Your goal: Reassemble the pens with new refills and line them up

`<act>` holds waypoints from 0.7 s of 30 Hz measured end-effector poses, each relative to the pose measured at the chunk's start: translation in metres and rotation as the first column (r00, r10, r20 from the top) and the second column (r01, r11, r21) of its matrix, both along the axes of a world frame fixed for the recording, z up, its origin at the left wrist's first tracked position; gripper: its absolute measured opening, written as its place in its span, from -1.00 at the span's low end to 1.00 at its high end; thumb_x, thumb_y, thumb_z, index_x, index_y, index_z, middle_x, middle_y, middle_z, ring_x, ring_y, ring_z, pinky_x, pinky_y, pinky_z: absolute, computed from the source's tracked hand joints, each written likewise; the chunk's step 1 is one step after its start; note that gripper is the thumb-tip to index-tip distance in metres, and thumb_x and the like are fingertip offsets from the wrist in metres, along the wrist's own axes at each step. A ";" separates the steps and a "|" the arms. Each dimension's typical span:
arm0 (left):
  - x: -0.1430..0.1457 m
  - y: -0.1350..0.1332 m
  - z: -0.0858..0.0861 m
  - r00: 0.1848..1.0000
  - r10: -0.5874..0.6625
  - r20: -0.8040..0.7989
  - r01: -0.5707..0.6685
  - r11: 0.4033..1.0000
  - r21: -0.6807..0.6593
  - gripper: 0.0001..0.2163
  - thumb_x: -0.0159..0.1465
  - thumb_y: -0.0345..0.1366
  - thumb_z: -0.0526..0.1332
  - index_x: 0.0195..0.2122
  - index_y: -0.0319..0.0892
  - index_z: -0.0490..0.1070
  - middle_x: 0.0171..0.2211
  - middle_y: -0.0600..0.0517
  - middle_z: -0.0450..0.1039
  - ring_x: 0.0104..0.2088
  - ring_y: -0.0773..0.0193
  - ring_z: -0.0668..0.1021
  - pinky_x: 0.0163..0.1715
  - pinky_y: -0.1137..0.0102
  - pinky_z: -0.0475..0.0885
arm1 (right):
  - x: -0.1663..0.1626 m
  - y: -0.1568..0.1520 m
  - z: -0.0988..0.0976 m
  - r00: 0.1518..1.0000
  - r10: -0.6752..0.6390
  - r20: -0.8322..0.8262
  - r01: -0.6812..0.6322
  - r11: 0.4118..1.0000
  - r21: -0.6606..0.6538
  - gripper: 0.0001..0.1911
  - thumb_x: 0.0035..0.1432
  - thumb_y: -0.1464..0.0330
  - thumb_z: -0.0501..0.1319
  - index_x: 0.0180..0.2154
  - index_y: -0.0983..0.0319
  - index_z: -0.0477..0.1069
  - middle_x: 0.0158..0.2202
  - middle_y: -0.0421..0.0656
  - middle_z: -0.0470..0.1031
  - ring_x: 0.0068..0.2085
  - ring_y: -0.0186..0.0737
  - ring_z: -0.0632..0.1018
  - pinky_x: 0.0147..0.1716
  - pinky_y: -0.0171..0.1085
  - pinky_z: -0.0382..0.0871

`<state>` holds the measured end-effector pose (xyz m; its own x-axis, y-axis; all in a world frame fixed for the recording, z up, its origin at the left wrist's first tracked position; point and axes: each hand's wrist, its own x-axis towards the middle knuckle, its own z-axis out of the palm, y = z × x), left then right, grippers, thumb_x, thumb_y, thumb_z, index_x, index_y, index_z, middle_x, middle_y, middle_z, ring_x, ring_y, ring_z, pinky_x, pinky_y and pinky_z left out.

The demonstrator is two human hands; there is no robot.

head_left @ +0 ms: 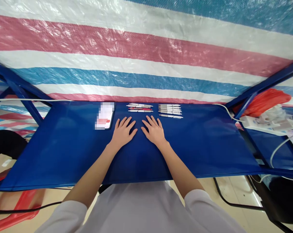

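Note:
My left hand point(123, 131) lies palm down on the blue table point(200, 142), fingers spread, holding nothing. To its left rests a phone point(105, 116) with its screen lit and partly blurred out. Flat on the table with fingers apart, my right hand point(154, 130) is empty too. Beyond my hands are two groups of pens near the back edge. The left group holds several white pens point(140, 111) and a red one point(144, 108). In the right group, several white pens point(169, 109) lie side by side, with one pen point(170, 116) slightly nearer to me.
A striped plastic sheet point(141, 58) hangs behind the table. Blue metal frame bars point(22, 97) rise at both sides. On the right are a white power strip point(260, 124), cables and a red plastic bag point(267, 100). A red stool point(22, 207) stands at lower left.

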<state>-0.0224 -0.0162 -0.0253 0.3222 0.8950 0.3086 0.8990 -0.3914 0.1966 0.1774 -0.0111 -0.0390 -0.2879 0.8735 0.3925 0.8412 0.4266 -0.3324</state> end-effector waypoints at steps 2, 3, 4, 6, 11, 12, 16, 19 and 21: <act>0.003 0.009 0.004 1.000 0.006 0.013 -0.006 1.000 0.011 -0.65 0.37 -0.15 0.08 0.10 -0.09 0.47 0.19 -0.13 0.40 0.23 -0.06 0.38 0.27 -0.02 0.13 | 0.000 0.000 0.000 1.000 -0.003 0.003 0.003 1.000 -0.002 -0.60 0.33 0.18 0.06 0.13 0.11 0.42 0.27 -0.03 0.35 0.31 0.11 0.33 0.29 0.18 0.11; 0.004 0.015 0.007 1.000 0.006 0.018 -0.007 1.000 0.022 -0.65 0.37 -0.16 0.07 0.09 -0.10 0.47 0.18 -0.13 0.41 0.22 -0.04 0.39 0.27 0.00 0.13 | 0.000 0.000 0.000 1.000 -0.006 0.006 0.006 1.000 -0.007 -0.59 0.34 0.17 0.06 0.13 0.11 0.41 0.27 -0.03 0.35 0.31 0.11 0.32 0.29 0.18 0.11; 0.007 0.022 0.009 1.000 -0.001 0.016 0.001 0.999 0.032 -0.65 0.37 -0.18 0.07 0.09 -0.12 0.47 0.17 -0.13 0.42 0.21 -0.03 0.40 0.27 0.02 0.13 | 0.000 -0.001 0.001 1.000 -0.008 0.011 0.008 1.000 -0.013 -0.59 0.34 0.17 0.06 0.14 0.11 0.41 0.27 -0.04 0.34 0.31 0.10 0.32 0.30 0.17 0.10; 0.012 0.037 0.016 1.000 -0.019 0.010 0.018 0.999 0.044 -0.65 0.38 -0.21 0.06 0.09 -0.18 0.47 0.15 -0.15 0.43 0.19 -0.02 0.42 0.26 0.04 0.15 | 0.000 -0.001 0.002 1.000 -0.017 0.026 0.018 0.999 -0.028 -0.58 0.35 0.17 0.04 0.15 0.11 0.39 0.28 -0.06 0.33 0.32 0.06 0.30 0.31 0.13 0.08; 0.025 0.068 0.025 0.996 -0.071 -0.049 0.072 0.997 0.019 -0.66 0.37 -0.31 0.05 0.08 -0.23 0.47 0.09 -0.16 0.48 0.10 -0.04 0.47 0.12 0.08 0.27 | 0.000 -0.002 0.005 0.998 -0.030 0.053 0.032 0.998 -0.044 -0.56 0.36 0.16 0.01 0.17 0.09 0.38 0.29 -0.10 0.32 0.33 0.01 0.30 0.33 0.09 0.05; 0.027 0.072 0.025 0.995 -0.078 -0.064 0.079 0.997 0.013 -0.66 0.37 -0.32 0.04 0.08 -0.23 0.48 0.08 -0.16 0.48 0.09 -0.05 0.47 0.10 0.07 0.28 | 0.001 -0.002 0.005 0.998 -0.030 0.052 0.032 0.998 -0.045 -0.56 0.36 0.16 0.01 0.17 0.09 0.38 0.29 -0.11 0.32 0.33 0.00 0.30 0.33 0.09 0.05; 0.029 0.083 0.022 0.987 -0.113 -0.110 0.113 0.994 -0.010 -0.67 0.37 -0.37 0.03 0.04 -0.23 0.50 0.03 -0.18 0.51 0.06 -0.07 0.47 0.01 0.05 0.29 | 0.002 -0.001 0.005 0.998 -0.027 0.048 0.029 0.999 -0.041 -0.57 0.36 0.16 -0.01 0.16 0.09 0.39 0.29 -0.11 0.32 0.33 0.00 0.30 0.33 0.08 0.04; 0.029 0.086 0.018 0.980 -0.144 -0.138 0.143 0.990 -0.013 -0.67 0.37 -0.40 0.02 0.04 -0.22 0.50 -0.01 -0.19 0.52 0.04 -0.08 0.47 -0.04 0.05 0.29 | 0.003 0.000 0.004 0.999 -0.016 0.046 0.018 0.999 -0.049 -0.56 0.37 0.17 -0.01 0.16 0.11 0.38 0.30 -0.10 0.31 0.33 0.02 0.29 0.33 0.09 0.03; 0.029 0.086 0.015 0.977 -0.159 -0.141 0.159 0.987 -0.009 -0.67 0.36 -0.41 0.03 0.03 -0.21 0.51 -0.04 -0.19 0.52 0.02 -0.08 0.46 -0.07 0.06 0.30 | 0.003 0.000 0.004 0.999 -0.014 0.040 0.016 0.998 -0.059 -0.56 0.36 0.17 0.00 0.16 0.11 0.38 0.30 -0.09 0.31 0.33 0.03 0.28 0.33 0.10 0.02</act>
<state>0.0061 0.0699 -0.0100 0.5006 0.8283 0.2518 0.8438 -0.5318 0.0719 0.1802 -0.0114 -0.0348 -0.2889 0.8992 0.3284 0.8602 0.3944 -0.3232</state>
